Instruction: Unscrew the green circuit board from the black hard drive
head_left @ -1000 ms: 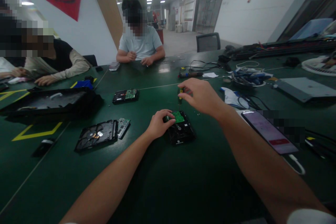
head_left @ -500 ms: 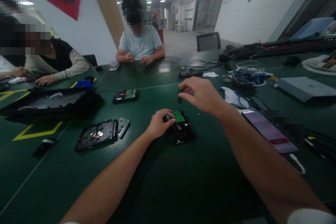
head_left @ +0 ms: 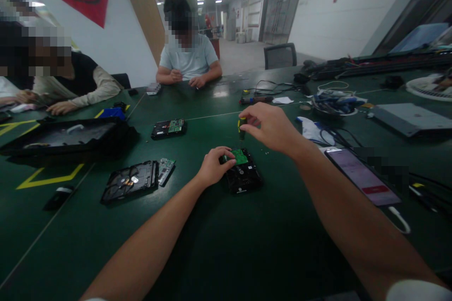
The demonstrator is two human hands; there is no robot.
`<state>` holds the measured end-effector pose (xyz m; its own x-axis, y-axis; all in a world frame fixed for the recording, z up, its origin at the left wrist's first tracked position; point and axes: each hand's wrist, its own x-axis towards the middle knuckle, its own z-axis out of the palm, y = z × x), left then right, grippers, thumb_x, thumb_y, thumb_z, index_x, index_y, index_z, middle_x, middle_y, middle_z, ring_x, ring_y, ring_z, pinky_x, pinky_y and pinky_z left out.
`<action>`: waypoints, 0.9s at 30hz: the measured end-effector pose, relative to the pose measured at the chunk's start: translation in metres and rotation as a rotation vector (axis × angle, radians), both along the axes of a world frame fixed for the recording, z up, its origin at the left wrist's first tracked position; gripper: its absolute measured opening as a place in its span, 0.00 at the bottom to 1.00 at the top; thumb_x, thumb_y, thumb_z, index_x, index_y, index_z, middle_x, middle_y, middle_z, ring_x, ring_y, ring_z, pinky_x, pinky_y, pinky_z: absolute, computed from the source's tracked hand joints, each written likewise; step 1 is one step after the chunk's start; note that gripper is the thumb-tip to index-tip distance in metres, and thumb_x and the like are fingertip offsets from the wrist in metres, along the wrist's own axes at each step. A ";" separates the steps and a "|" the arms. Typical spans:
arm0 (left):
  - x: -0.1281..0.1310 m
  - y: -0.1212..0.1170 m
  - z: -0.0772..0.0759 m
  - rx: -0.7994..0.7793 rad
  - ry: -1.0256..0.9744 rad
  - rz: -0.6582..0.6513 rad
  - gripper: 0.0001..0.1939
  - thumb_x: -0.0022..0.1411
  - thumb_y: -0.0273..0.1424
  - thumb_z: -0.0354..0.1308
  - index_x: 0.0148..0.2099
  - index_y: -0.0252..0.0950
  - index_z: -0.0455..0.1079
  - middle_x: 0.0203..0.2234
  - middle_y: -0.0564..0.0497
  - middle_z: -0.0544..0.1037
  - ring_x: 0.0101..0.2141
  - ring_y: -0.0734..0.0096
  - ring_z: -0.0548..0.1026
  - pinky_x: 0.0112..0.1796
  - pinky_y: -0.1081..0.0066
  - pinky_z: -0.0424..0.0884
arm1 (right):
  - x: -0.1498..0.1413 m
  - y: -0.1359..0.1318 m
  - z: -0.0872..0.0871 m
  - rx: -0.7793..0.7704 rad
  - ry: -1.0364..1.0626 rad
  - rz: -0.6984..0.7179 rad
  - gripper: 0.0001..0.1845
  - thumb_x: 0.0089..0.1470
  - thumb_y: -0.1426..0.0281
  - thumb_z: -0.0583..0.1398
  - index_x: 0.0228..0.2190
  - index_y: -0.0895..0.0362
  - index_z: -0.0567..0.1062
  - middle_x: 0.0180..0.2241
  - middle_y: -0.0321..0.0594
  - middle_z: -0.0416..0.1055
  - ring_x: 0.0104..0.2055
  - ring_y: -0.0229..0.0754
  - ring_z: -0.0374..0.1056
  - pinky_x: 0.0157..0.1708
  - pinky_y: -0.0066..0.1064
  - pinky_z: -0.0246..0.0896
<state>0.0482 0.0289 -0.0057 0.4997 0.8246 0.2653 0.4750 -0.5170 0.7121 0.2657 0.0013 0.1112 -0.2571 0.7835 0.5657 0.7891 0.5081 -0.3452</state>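
A black hard drive (head_left: 244,178) lies on the green table with its green circuit board (head_left: 240,156) facing up. My left hand (head_left: 216,165) grips the drive's left side, thumb and fingers at the edge of the board. Above the drive's far end, my right hand (head_left: 266,127) pinches a small yellow-and-dark screwdriver (head_left: 242,125) held upright. Its thin shaft points down at the far edge of the board; whether the tip sits in a screw is too small to tell. Tiny screws (head_left: 265,152) lie just right of the drive.
To the left lie an opened hard drive (head_left: 131,181), a loose circuit board (head_left: 166,170) and another drive (head_left: 169,128). A black tray (head_left: 67,134) stands further left. On the right are a phone (head_left: 363,176), cables (head_left: 335,102) and a grey box (head_left: 413,117). Two people sit across the table.
The screwdriver has turned in my right hand's fingers, and more yellow shows on its handle. My left hand and the hard drive stay in place.
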 end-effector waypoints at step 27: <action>-0.001 0.003 -0.004 0.015 -0.008 -0.011 0.04 0.63 0.31 0.66 0.41 0.40 0.77 0.51 0.47 0.80 0.54 0.58 0.76 0.59 0.53 0.67 | 0.000 0.000 0.002 -0.034 0.024 -0.034 0.07 0.55 0.73 0.66 0.37 0.56 0.76 0.37 0.41 0.77 0.37 0.45 0.73 0.42 0.37 0.67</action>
<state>0.0474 0.0323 -0.0100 0.5067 0.8148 0.2817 0.4633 -0.5329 0.7080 0.2660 0.0010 0.1136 -0.2171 0.8103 0.5443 0.7969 0.4692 -0.3806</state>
